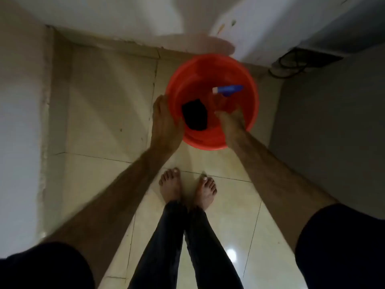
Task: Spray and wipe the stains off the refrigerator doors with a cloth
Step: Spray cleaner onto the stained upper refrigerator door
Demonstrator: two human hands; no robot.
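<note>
Right hand [230, 119] reaches down into the red bucket [253, 113] from about five o'clock, fingers toward the spray bottle [228, 88]; it is blurred, so I cannot tell whether it has closed on the bottle or only touches it. Left hand [164, 122] lies along the outside of the bucket's rim at nine o'clock, fingers fairly straight against the wall, seemingly steadying it rather than gripping. Inside the bucket, a dark cloth [194, 116] sits at about seven o'clock, and the bottle's blue head points left at about two o'clock. Beyond the bucket, at twelve to one o'clock, stands the white refrigerator [270, 28], with a few small marks on its face. By my judgement the task has barely begun: the supplies are only now being fetched, and nothing shows any spraying or wiping. Both are left to do, once bottle and cloth are lifted out.
</note>
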